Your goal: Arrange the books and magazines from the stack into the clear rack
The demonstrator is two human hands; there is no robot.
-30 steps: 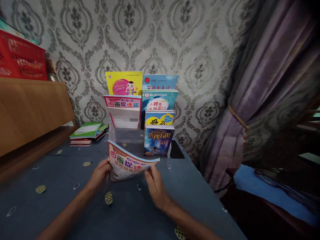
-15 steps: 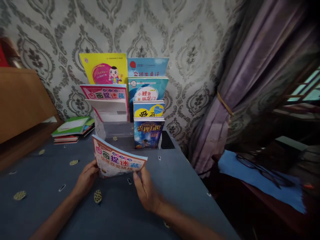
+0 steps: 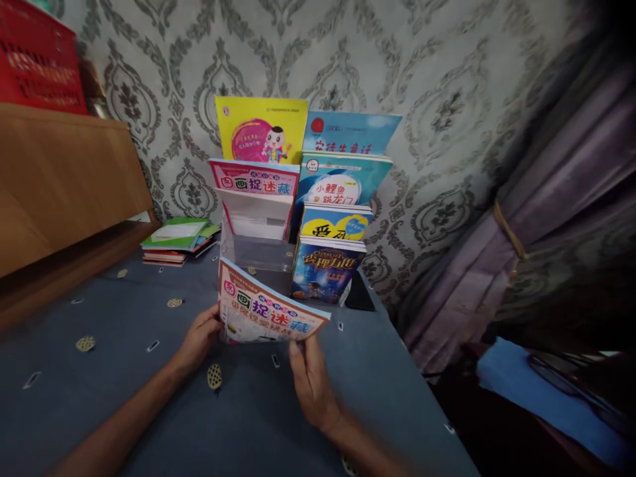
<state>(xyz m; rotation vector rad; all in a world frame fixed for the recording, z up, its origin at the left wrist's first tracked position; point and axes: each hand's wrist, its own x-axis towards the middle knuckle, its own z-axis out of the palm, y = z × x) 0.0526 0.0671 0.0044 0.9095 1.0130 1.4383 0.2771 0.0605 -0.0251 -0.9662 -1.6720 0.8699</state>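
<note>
Both my hands hold a thin children's book [image 3: 263,317] with a white and pink cover and large coloured characters. My left hand [image 3: 199,338] grips its left edge, and my right hand [image 3: 308,377] pinches its lower right corner. The book tilts up towards me above the blue tablecloth [image 3: 124,371]. Just behind it stands a clear tiered book stand [image 3: 258,255] against the wall. The stand's left front slot is bare. Its other tiers carry several picture books, among them a dark blue one [image 3: 325,275] at the front right and a yellow one [image 3: 261,129] at the top.
A flat stack of books with a green cover [image 3: 176,238] lies at the back left. A wooden cabinet [image 3: 64,179] with a red crate [image 3: 37,63] on top stands on the left. A black object [image 3: 360,298] lies beside the stand. A purple curtain [image 3: 546,218] hangs on the right.
The book's cover has tilted up a little more towards me in both hands. My view swung left and back right. The stand and the stack have not moved.
</note>
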